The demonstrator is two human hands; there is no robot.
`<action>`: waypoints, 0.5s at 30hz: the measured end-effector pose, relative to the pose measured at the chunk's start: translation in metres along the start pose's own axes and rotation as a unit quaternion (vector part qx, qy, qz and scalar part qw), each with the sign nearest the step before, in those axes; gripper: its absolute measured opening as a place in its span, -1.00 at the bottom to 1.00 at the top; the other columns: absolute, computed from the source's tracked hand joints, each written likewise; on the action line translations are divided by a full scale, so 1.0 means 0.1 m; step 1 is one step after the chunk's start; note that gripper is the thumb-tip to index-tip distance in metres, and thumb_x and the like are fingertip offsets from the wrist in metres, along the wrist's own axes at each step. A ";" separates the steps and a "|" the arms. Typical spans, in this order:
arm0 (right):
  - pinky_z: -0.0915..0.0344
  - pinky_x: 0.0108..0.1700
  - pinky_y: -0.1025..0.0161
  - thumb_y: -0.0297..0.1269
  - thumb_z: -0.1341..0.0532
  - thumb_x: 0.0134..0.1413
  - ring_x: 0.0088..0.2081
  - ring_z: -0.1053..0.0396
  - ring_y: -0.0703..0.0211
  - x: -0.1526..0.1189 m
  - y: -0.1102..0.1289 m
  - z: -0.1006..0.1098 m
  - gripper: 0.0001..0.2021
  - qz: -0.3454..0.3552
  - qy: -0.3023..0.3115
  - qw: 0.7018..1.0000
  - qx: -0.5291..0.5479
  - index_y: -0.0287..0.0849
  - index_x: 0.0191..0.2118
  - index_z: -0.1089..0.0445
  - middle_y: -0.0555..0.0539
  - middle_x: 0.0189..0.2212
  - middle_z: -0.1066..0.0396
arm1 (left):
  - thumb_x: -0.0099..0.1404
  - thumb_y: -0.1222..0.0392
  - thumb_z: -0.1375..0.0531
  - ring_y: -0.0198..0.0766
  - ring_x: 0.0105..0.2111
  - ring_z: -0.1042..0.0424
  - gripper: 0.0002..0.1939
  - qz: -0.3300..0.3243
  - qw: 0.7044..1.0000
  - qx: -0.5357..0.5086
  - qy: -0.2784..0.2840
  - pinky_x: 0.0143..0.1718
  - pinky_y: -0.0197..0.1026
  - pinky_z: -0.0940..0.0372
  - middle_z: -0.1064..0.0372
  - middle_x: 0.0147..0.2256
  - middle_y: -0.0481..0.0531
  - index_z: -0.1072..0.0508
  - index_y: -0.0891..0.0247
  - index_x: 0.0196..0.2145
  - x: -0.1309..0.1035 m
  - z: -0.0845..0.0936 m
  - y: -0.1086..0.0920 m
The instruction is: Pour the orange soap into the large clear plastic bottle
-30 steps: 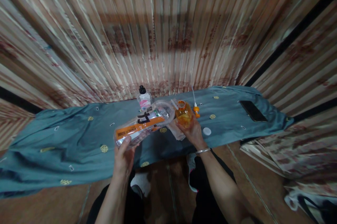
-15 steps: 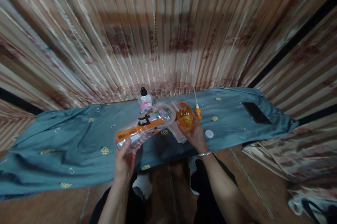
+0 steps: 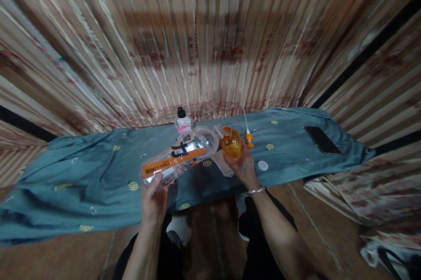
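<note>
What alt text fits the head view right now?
The left hand tips a large clear bottle toward a small orange bottle held by the right hand, above a teal cloth.

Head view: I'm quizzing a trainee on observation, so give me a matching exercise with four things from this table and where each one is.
Things:
1. large clear bottle
2. small orange bottle
3. white cap
4. black phone

Places:
A. lying flat at the far right of the blue cloth
B. held tilted in the left hand
C. loose on the cloth just right of the right hand
D. held in the right hand, open mouth up

Pairs: 1-B, 2-D, 3-C, 4-A
</note>
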State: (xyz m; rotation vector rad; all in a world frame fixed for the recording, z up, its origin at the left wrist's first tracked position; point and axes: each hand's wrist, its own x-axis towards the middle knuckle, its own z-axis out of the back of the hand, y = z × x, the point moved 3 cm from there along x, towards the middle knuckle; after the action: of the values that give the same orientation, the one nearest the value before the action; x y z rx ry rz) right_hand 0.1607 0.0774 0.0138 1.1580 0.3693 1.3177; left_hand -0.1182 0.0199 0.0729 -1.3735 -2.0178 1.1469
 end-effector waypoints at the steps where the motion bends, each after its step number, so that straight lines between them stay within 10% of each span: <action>1: -0.49 0.12 -0.16 -0.15 -0.38 0.01 0.10 -0.53 -0.26 0.00 -0.01 -0.01 -0.31 0.002 -0.002 1.000 -0.001 -0.18 0.27 -0.30 -0.30 0.06 -0.55 | -0.12 0.09 -0.57 -0.20 -0.31 -0.58 -0.60 0.000 1.000 0.001 0.000 -0.34 -0.26 -0.46 -0.65 -0.31 -0.03 -0.64 0.17 -0.29 0.00 0.00 0.00; 15: -0.54 0.06 -0.07 -0.09 -0.36 0.07 0.02 -0.59 -0.17 -0.02 0.01 0.02 -0.27 0.016 -0.012 1.000 0.005 -0.18 0.33 -0.23 -0.24 0.04 -0.57 | -0.15 -0.06 -0.61 -0.18 -0.41 -0.60 -0.51 0.020 1.000 -0.005 -0.011 -0.41 -0.24 -0.50 -0.66 -0.35 -0.03 -0.65 0.13 -0.26 0.01 0.00 0.11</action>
State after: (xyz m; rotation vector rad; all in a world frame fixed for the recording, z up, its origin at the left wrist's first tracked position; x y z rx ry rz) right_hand 0.1612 0.0745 0.0146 1.1923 0.3417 1.3308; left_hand -0.1124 0.0230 0.0636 -1.4185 -2.0220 1.1748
